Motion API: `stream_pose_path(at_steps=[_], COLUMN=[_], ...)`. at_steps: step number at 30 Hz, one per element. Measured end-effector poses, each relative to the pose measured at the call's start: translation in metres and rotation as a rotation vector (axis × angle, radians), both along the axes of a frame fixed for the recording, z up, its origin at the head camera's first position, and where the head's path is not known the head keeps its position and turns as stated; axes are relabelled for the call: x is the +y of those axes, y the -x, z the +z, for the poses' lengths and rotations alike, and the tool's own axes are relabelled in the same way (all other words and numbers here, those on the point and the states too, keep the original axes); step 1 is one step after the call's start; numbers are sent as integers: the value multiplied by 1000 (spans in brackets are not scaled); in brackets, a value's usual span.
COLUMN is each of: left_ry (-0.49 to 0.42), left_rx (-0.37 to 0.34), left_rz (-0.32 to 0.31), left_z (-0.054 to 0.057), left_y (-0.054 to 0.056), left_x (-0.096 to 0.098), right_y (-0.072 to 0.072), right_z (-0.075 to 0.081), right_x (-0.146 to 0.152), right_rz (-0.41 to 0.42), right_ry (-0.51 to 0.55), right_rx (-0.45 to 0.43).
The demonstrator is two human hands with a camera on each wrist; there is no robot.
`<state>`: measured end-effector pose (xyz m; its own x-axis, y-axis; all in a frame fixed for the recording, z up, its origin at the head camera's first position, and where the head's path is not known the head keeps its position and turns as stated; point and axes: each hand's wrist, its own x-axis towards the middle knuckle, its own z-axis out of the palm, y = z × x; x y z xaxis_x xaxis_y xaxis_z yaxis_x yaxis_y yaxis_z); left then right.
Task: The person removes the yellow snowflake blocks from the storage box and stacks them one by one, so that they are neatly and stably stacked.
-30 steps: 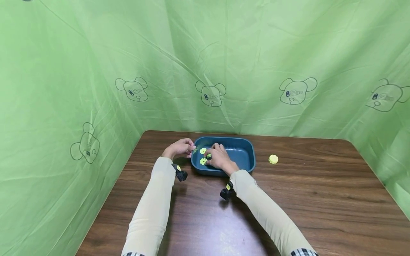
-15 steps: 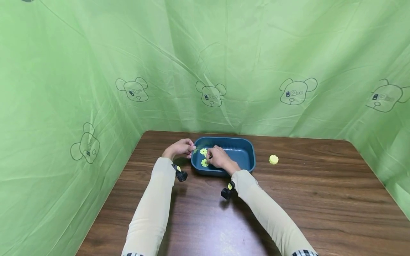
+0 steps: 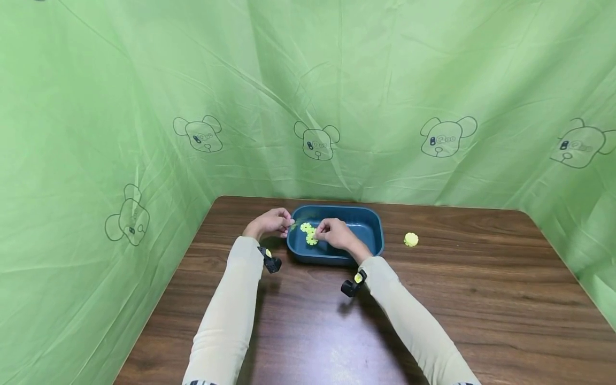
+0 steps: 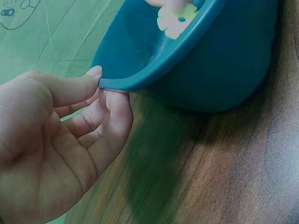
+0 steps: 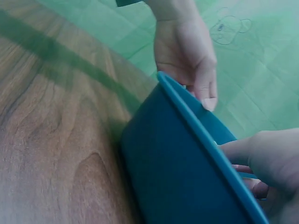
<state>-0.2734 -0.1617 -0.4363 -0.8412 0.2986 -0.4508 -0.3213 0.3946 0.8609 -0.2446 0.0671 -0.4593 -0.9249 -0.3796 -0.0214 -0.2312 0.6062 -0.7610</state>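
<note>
A blue plastic basin (image 3: 313, 259) stands on the wooden table. My left hand (image 3: 271, 222) pinches its left rim between thumb and fingers, the thumb on top in the left wrist view. Inside the basin's left half lie small yellow flower-shaped pieces (image 3: 305, 227), close together. My right hand (image 3: 337, 234) reaches over the near rim, with thumb and fingertips pinching one yellow flower-shaped piece (image 4: 169, 24), which has a small hole in its middle. In the right wrist view the basin wall hides most of what these fingertips hold.
Another pale yellow flower-shaped piece (image 3: 411, 239) lies on the table (image 3: 481, 278) to the right of the basin. A green curtain (image 3: 375, 96) with bear drawings hangs behind and to the sides.
My right hand has drawn back a little to the right inside the basin. The nearest flower piece has shifted right, closer to the others. My left hand stays at the rim.
</note>
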Motion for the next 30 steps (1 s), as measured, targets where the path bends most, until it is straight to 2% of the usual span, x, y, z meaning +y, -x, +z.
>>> stream_pose_path(at_steps=[5,12,20,30], left_ry=[-8,-5,-11,-22], left_rx=[1,10,0,-4], left_rz=[-3,-15,-9,-2], left_z=[-3,-4,-5,-4], left_y=[1,0,2,2], left_x=[0,-1,-1,-1], right_y=[-3,-5,-10,-15], right_z=[3,6,19,34], right_x=[11,29,48,70], right_rz=[-28,-67,-105,-167], right_ry=[43,65,44,123], right_rx=[-32,-21,-17,8])
